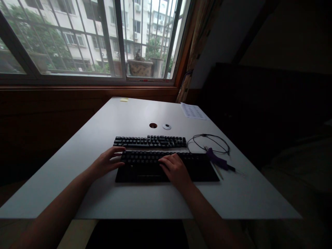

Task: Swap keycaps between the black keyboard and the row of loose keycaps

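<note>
The person sits at a white table (pixel 140 204) that fills the middle of the frame, both bare hands at a black keyboard (pixel 141 157) lying across its centre. At centre left the left hand (pixel 105 162) stands with thumb and fingers spread apart, their tips at the keyboard's left end; I can't make out whether they press on it. The right hand (pixel 176 169) is bent over the keys just right of centre, thumb and forefinger close together on the key rows, and from here I cannot tell whether they pinch anything. A broad, dark front part (pixel 145 174) of the keyboard reaches toward the person beneath that hand. Just behind, a second block of dark keys (pixel 153 141) lies in rows, parallel to the first. To the right of centre a black cable (pixel 204 134) loops loosely on the tabletop, and below it a purple tool (pixel 219 161) lies aslant by the keyboard's right end, near a thin pale stick (pixel 219 172). Farther back are a round hole (pixel 153 126) and, just beside it, a white ring-shaped cover (pixel 166 128). A printed sheet (pixel 193 111) rests at the table's far right edge, a yellowish slip (pixel 124 100) near its far left corner. Daylight enters through a barred window (pixel 85 38) at upper left.
</note>
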A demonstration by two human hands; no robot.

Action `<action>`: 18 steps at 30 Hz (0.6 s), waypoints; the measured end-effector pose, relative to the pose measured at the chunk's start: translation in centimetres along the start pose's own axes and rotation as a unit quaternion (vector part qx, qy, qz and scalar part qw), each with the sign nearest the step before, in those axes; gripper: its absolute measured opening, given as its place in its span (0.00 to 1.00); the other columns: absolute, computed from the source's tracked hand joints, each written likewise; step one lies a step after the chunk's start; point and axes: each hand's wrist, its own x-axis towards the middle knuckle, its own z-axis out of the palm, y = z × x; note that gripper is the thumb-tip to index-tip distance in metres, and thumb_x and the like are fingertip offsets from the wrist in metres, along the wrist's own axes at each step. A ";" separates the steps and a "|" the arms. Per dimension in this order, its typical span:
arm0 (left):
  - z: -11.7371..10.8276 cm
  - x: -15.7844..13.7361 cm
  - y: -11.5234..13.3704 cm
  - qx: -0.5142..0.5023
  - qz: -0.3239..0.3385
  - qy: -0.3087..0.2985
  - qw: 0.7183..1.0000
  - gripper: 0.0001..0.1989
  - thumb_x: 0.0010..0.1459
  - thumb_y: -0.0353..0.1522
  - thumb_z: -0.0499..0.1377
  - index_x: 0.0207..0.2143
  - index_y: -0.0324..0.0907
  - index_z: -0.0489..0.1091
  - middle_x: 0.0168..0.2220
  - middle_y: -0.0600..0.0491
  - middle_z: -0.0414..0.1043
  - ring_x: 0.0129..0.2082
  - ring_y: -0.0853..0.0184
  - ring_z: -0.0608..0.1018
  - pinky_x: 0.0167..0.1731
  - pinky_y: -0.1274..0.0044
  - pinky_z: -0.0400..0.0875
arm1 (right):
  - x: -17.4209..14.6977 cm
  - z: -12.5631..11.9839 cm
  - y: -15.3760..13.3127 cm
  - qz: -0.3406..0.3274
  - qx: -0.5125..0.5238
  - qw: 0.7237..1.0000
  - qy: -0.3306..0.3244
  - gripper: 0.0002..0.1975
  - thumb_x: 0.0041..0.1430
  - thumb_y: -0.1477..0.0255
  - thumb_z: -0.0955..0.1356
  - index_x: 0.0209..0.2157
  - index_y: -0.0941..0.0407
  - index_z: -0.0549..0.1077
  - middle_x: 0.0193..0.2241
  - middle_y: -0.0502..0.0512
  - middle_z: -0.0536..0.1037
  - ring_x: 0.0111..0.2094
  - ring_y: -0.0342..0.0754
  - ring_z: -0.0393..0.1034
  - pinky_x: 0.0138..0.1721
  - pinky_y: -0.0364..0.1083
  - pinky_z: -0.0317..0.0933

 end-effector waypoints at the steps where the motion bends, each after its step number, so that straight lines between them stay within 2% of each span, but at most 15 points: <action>1: 0.0 0.0 0.1 -0.001 0.000 -0.001 1.000 0.26 0.58 0.39 0.69 0.57 0.47 0.67 0.59 0.46 0.69 0.56 0.54 0.78 0.58 0.54 0.73 | 0.0 0.0 0.0 0.000 -0.003 1.000 0.002 0.11 0.63 0.77 0.71 0.46 0.52 0.78 0.42 0.55 0.80 0.44 0.55 0.70 0.48 0.56 0.70; 11: 0.0 0.1 0.1 0.005 0.019 -0.019 1.000 0.24 0.61 0.38 0.67 0.58 0.49 0.67 0.57 0.48 0.67 0.56 0.56 0.78 0.58 0.57 0.74 | -0.1 0.1 0.3 -0.006 -0.012 1.000 0.008 0.12 0.63 0.77 0.71 0.47 0.51 0.80 0.39 0.56 0.79 0.42 0.53 0.71 0.45 0.54 0.72; 18: 0.0 0.1 0.2 0.036 0.039 -0.014 0.998 0.24 0.61 0.39 0.66 0.58 0.48 0.68 0.57 0.47 0.66 0.52 0.58 0.80 0.55 0.60 0.78 | -1.1 -0.5 0.2 0.013 -0.008 0.999 0.031 0.18 0.66 0.75 0.67 0.56 0.49 0.75 0.44 0.57 0.79 0.46 0.55 0.72 0.53 0.59 0.70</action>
